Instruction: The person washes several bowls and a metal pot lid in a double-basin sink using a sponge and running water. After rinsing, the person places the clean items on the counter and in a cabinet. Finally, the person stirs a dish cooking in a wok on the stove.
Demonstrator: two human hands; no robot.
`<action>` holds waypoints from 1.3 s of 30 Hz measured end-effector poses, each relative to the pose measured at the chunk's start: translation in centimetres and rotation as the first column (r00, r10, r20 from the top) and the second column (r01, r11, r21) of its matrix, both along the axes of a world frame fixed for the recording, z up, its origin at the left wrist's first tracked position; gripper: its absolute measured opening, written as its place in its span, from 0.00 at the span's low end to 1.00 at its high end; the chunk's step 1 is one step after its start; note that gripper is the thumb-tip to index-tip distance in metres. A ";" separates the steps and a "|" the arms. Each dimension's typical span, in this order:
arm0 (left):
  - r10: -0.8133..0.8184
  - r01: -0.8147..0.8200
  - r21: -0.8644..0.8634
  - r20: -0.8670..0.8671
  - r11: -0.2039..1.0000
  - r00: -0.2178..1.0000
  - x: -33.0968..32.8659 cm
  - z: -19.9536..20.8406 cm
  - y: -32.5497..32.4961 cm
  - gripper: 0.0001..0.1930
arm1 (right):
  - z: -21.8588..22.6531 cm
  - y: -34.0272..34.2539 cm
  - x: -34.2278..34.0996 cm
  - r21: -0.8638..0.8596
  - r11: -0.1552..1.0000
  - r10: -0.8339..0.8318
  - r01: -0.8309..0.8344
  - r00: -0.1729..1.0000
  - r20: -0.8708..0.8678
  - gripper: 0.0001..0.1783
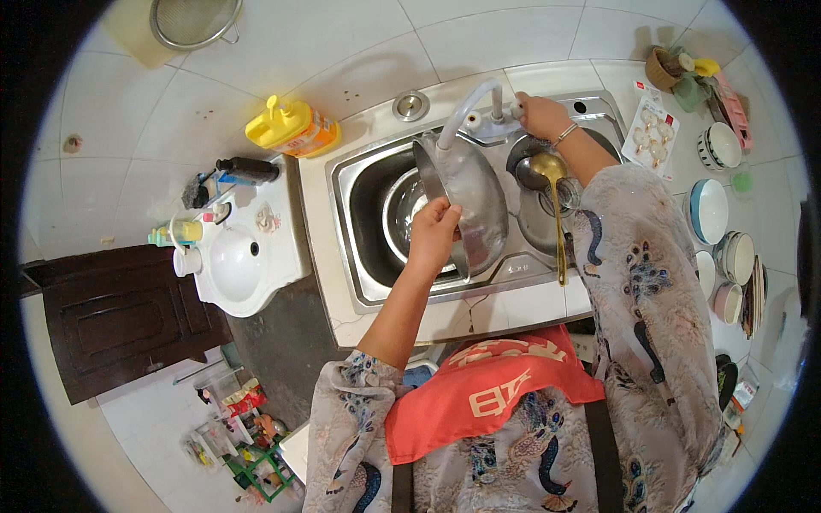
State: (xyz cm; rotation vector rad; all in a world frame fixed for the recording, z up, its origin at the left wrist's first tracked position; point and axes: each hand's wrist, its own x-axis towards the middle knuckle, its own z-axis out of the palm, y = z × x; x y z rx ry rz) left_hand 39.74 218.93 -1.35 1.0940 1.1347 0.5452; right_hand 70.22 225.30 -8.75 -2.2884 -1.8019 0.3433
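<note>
My left hand (434, 229) is closed on the rim of a large round metal pan (487, 209), which is tipped up on its side over the sink. Above the pan curves the pale spout of the faucet (464, 101). My right hand (545, 118) is wrapped round the faucet's handle, its fingers partly hidden. In the left sink basin (363, 205) sits a shiny metal bowl (398, 209), partly covered by the pan. A gold ladle (561, 235) and a dark round ladle head (528, 174) lie over the right basin, below my right forearm.
A yellow jug (295, 128) stands behind the sink on the left. Stacked bowls (737, 256) line the right counter, near a white blister pack (652, 137). A white washbasin (244, 261) is at the left, beside a dark wooden door (120, 321).
</note>
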 end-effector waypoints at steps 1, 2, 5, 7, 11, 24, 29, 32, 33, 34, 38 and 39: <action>0.011 -0.011 -0.010 0.014 1.000 1.000 0.1 -0.3 0.5 0.08 | 0.1 -0.1 0.1 -0.022 1.000 -0.004 0.003 0.999 -0.054 0.17; 0.022 -0.021 -0.021 0.027 1.000 0.999 0.2 -0.5 1.0 0.08 | 0.1 0.0 0.0 -0.048 0.999 -0.024 0.021 0.999 -0.048 0.18; 0.255 -0.227 -0.159 0.187 0.961 0.949 0.9 0.7 2.6 0.06 | 0.8 0.7 -0.5 -0.167 0.983 -0.083 0.079 0.996 -0.013 0.21; 0.374 -0.323 -0.216 0.269 0.921 0.887 0.4 0.7 3.9 0.04 | 2.7 1.2 -1.3 -0.298 0.945 -0.132 0.137 0.991 0.037 0.23; 0.565 -0.473 -0.309 0.424 0.825 0.708 -2.5 0.8 5.3 0.08 | 2.1 1.6 -1.6 -0.301 0.897 -0.363 0.325 0.928 -0.082 0.27; 0.816 -0.673 -0.511 0.517 0.535 0.256 -12.9 2.7 3.9 0.08 | 0.4 -12.6 -8.3 -0.103 0.924 0.359 -0.369 0.928 -0.104 0.39; 0.814 -0.617 -0.548 0.492 0.565 0.308 -14.3 1.6 2.6 0.13 | 1.2 -13.5 -13.9 0.051 0.980 0.196 -0.191 0.972 -0.129 0.38; 0.816 -0.632 -0.535 0.487 0.561 0.311 -15.9 2.2 0.9 0.12 | 1.3 -14.8 -14.0 0.123 0.982 0.175 -0.144 0.936 -0.306 0.35; 0.828 -0.665 -0.519 0.477 0.537 0.296 -15.6 3.0 0.5 0.12 | 0.0 -15.5 -13.3 0.214 0.976 0.103 -0.028 0.932 -0.348 0.35; 0.844 -0.706 -0.500 0.463 0.502 0.272 -15.8 3.4 0.0 0.12 | -1.1 -16.2 -12.9 0.296 0.952 0.047 0.080 0.916 -0.399 0.35; 0.820 -0.533 -0.640 0.532 0.553 0.211 -18.5 1.7 -0.2 0.10 | -3.2 -17.8 -10.3 0.050 0.962 -0.216 0.267 0.864 -0.455 0.37; 0.821 -0.558 -0.617 0.517 0.554 0.242 -18.2 2.0 -0.6 0.10 | -2.6 -18.4 -10.7 0.115 0.973 -0.160 0.201 0.943 -0.293 0.38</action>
